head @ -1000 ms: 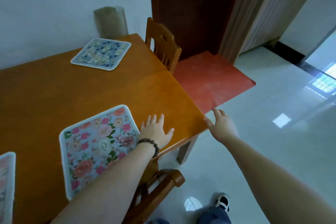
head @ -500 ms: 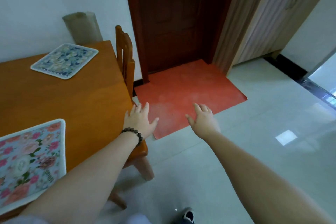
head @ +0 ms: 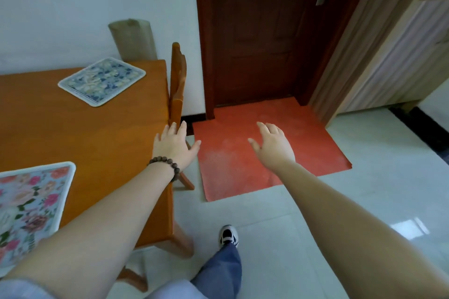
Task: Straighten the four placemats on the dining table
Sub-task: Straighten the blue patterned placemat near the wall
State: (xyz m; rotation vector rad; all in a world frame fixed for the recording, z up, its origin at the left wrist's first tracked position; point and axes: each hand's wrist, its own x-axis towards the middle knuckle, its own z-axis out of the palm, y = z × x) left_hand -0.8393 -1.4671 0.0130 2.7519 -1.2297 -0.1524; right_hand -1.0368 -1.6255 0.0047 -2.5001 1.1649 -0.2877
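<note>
Two placemats show on the orange wooden dining table [head: 97, 143]. A blue-and-yellow floral placemat [head: 102, 81] lies turned at an angle near the table's far right corner. A pink floral placemat [head: 29, 204] with a white border lies at the near left, cut off by the frame edge. My left hand [head: 173, 145], with a bead bracelet on the wrist, hovers open over the table's right edge, holding nothing. Over the red floor mat, my right hand [head: 273, 144] is open and empty, clear of the table.
A wooden chair [head: 177, 85] is tucked in at the table's right side. A rolled mat [head: 133, 39] leans on the wall behind the table. A red floor mat [head: 264, 153] lies before a dark wooden door [head: 262, 31]. My shoe [head: 228, 235] is on the tiled floor.
I have walked along the table's right side, so the view shifted; the pink placemat slid to the lower left. Both hands moved forward, the left off the near corner to the table's right edge.
</note>
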